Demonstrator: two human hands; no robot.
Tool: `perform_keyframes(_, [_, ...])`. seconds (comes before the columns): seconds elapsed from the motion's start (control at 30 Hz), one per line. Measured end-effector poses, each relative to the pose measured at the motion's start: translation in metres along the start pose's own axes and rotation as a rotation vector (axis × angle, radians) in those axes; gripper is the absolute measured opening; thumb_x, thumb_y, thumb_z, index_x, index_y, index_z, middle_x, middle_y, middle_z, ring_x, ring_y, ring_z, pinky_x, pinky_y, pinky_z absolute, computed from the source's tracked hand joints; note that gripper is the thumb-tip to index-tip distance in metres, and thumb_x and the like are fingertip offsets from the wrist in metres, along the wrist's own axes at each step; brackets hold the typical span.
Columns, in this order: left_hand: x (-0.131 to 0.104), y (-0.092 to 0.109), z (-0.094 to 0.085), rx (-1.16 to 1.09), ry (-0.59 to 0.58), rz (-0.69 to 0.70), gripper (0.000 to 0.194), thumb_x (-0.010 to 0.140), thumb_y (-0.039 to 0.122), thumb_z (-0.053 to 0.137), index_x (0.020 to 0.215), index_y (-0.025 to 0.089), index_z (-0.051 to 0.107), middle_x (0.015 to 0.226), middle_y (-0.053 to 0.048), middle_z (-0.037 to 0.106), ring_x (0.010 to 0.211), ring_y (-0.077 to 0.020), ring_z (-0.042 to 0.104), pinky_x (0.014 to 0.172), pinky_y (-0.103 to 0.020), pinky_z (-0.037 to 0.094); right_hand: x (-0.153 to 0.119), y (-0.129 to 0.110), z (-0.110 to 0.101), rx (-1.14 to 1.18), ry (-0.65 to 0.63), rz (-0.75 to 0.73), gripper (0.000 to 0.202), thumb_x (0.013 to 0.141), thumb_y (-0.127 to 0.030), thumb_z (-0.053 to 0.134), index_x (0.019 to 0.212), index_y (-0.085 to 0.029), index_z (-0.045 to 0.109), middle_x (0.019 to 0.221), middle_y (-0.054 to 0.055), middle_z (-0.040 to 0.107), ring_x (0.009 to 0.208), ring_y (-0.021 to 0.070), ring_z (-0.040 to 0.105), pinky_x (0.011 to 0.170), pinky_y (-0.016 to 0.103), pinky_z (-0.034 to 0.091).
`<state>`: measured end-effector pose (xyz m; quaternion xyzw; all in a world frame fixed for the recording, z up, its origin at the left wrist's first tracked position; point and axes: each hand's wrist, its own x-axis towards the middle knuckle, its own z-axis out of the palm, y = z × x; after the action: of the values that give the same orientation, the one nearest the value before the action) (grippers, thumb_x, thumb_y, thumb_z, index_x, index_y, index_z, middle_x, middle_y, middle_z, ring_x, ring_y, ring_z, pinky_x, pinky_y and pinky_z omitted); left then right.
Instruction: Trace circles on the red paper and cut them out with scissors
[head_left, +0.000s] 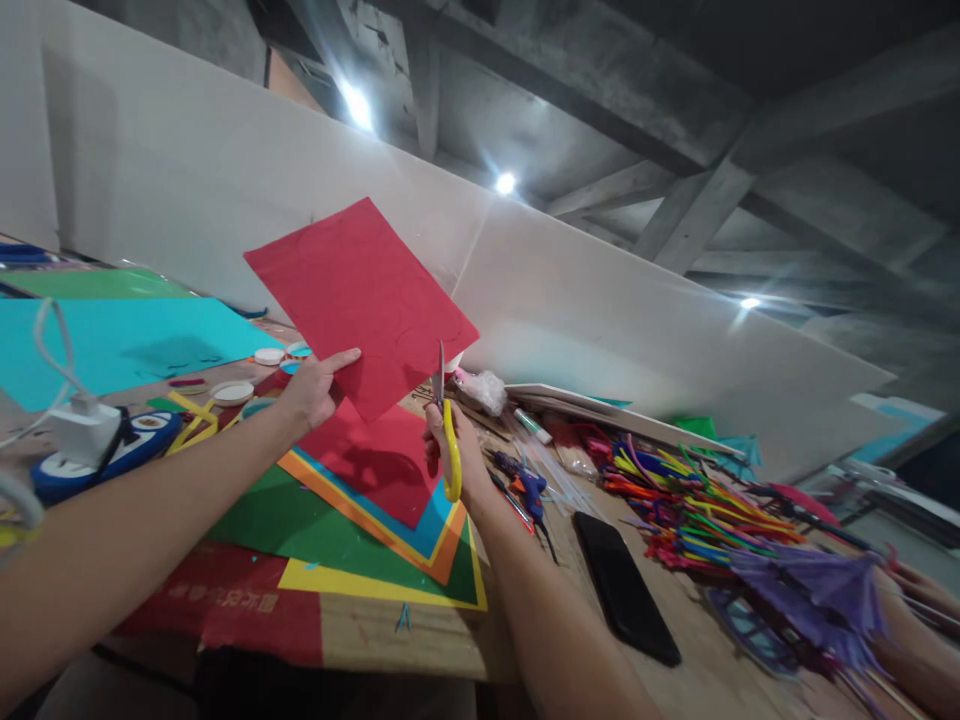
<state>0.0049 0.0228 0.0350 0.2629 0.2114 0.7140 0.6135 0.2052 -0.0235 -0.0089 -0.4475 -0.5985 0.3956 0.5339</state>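
Note:
My left hand (315, 395) pinches a red craft sheet (360, 290) near its lower left edge, thumb on the near face. Faint curved lines show on the raised sheet. My right hand (471, 455) is closed around yellow-handled scissors (452, 465) pointing upward. Their blades are by the sheet's lower right edge; I cannot tell whether they cut into it. Below lies a stack of coloured sheets, with another red sheet (390, 470) on top and blue, orange, green and yellow ones (300, 580) beneath.
A black phone (626, 590), a blue glue gun (531, 490) and colourful pipe cleaners (697, 500) lie to the right. A purple craft piece (814, 595) is near another person's arm (922, 630). A blue power strip (142, 445) and a turquoise sheet (127, 340) are left. White boards (600, 330) stand behind.

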Motion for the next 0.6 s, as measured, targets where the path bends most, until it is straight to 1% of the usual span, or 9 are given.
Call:
perform_keyframes(0.1, [-0.002,-0.001,0.001,0.017,-0.016,-0.001,0.019,0.069,0.0,0.068,0.082,0.014,0.067,0.073,-0.005,0.074,0.061,-0.0175,0.07,0.064,-0.027,0.061,-0.001,-0.001,0.0,0.0,-0.002,0.01,0.045,0.08,-0.063,0.056,0.094,-0.021,0.051,0.062,-0.007,0.05,0.04,0.0054,0.046,0.037,0.017,0.041])
perform_keyframes(0.23, [-0.004,-0.002,0.002,-0.005,-0.004,0.013,0.017,0.069,-0.002,0.068,0.077,0.014,0.067,0.071,-0.005,0.073,0.06,-0.0163,0.069,0.062,-0.025,0.06,-0.002,-0.004,0.0,0.019,0.014,0.017,0.047,0.079,-0.065,0.056,0.097,-0.021,0.051,0.063,-0.007,0.051,0.042,0.006,0.047,0.037,0.016,0.041])
perform_keyframes(0.43, [-0.003,0.0,0.002,-0.017,0.03,-0.016,0.022,0.067,-0.002,0.069,0.081,0.015,0.068,0.071,-0.004,0.073,0.063,-0.0179,0.07,0.066,-0.028,0.06,-0.003,-0.007,-0.002,0.056,0.032,0.01,0.048,0.078,-0.066,0.057,0.096,-0.022,0.05,0.064,-0.007,0.051,0.042,0.0066,0.047,0.031,0.015,0.037])
perform_keyframes(0.6, [-0.001,0.005,0.003,0.008,0.019,0.033,0.019,0.068,-0.002,0.068,0.076,0.014,0.066,0.073,-0.004,0.074,0.061,-0.0166,0.069,0.065,-0.027,0.06,-0.005,-0.014,-0.003,0.091,0.016,0.035,0.047,0.076,-0.066,0.058,0.092,-0.022,0.05,0.062,-0.007,0.049,0.04,0.0065,0.045,0.029,0.015,0.034])
